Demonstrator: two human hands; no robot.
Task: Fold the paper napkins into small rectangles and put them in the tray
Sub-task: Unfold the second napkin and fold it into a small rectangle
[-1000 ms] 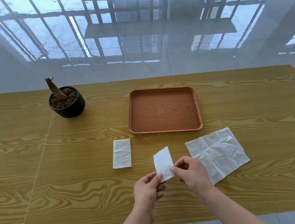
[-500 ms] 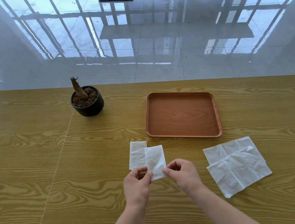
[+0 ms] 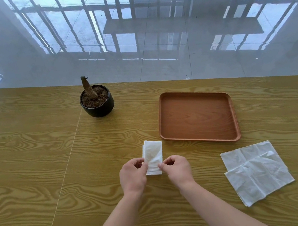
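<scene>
Both hands, left (image 3: pixel 133 176) and right (image 3: pixel 177 169), reach forward side by side, fingertips pinched, forearms bare.

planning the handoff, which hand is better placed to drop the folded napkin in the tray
Right, probably. Both hands pinch the small folded white paper napkin, but the right hand is on the side of the empty brown wooden tray; the left hand would cross over.

A small white folded paper napkin rectangle (image 3: pixel 153 154) stands long side running away from the table's near edge, over a second folded white napkin (image 3: pixel 153 172) whose edges peek out at its left and bottom (whether the two touch is unclear). A reddish-brown rectangular wooden tray (image 3: pixel 197 116) lies toward the far edge. Two flat, creased white unfolded napkins (image 3: pixel 256 172) overlap near the near-right edge.
</scene>
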